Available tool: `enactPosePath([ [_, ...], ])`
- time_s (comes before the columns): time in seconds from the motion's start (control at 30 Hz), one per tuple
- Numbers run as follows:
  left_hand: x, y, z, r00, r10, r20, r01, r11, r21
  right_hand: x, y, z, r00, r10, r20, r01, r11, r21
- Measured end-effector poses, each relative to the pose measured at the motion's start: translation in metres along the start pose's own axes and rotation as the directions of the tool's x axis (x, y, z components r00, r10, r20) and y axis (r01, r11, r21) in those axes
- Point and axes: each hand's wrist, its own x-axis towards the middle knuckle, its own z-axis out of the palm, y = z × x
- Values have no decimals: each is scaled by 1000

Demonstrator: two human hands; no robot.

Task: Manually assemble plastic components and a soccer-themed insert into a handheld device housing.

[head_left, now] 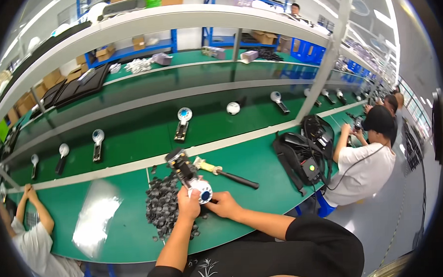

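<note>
My left hand (pixel 187 204) is closed around a handheld device with a round white head (pixel 201 192) and a dark handle. The head faces up, with a blue disc at its centre. Away from me points the handle, its open side baring a circuit board (pixel 181 167). My right hand (pixel 226 205) is at the head's right edge, fingers bent together; what they pinch, if anything, is hidden. Under and left of my hands lies a heap of small black plastic pieces (pixel 161 204). Just beyond the device rests a hammer (pixel 230 176) with a yellowish part and black grip.
Similar devices (pixel 184 122) lie spaced along the green conveyor belt (pixel 133 134) beyond the table edge. A clear plastic sheet (pixel 95 216) lies left, and a black backpack (pixel 305 152) right. Co-workers sit on both sides (pixel 366 155). A shelf beam (pixel 178 30) crosses above.
</note>
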Motion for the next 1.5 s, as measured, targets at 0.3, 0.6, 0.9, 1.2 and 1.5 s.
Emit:
enactPosePath([
  [0.3, 2, 21, 6, 999, 20, -51, -9, 979, 204, 1, -1, 12, 997, 72, -7, -71, 993, 94],
  [0.6, 12, 30, 3, 992, -100, -80, 114, 974, 194, 36, -20, -37, 957, 250, -149, -82, 724, 685],
  [0.9, 5, 22, -2, 998, -27, 56, 16, 983, 183, 33, -64, -44, 954, 232, 187, -298, 689, 660],
  [1.2, 3, 24, 6, 1000, 0, 12, -2, 984, 176, 36, -66, -38, 947, 229, 224, -317, 763, 563],
  [1.5, 3, 31, 6, 989, -150, 1, 149, 987, 66, 42, -46, -35, 893, 270, 360, -450, 549, 705],
])
